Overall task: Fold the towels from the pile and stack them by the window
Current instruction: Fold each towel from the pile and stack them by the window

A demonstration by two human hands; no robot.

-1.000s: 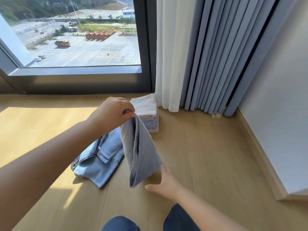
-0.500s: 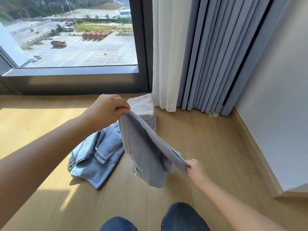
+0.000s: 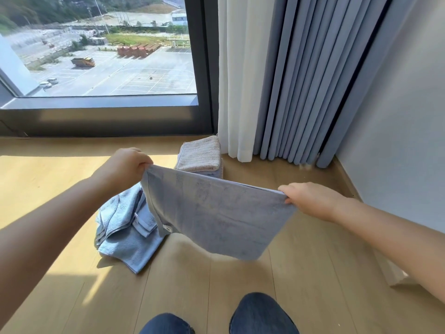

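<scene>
One grey terry towel (image 3: 216, 218) is hanging between two hands, the left hand (image 3: 125, 165) and the right hand (image 3: 310, 201). One crumpled light blue towel pile (image 3: 122, 235) is lying left, number unclear. One beige ribbed towel (image 3: 199, 157) is topping the far stack (image 3: 218, 173).

a grey towel (image 3: 216, 213) hangs spread above blue towels (image 3: 125, 227) heaped near the folded stack (image 3: 199, 157) under the window (image 3: 108, 56).
</scene>
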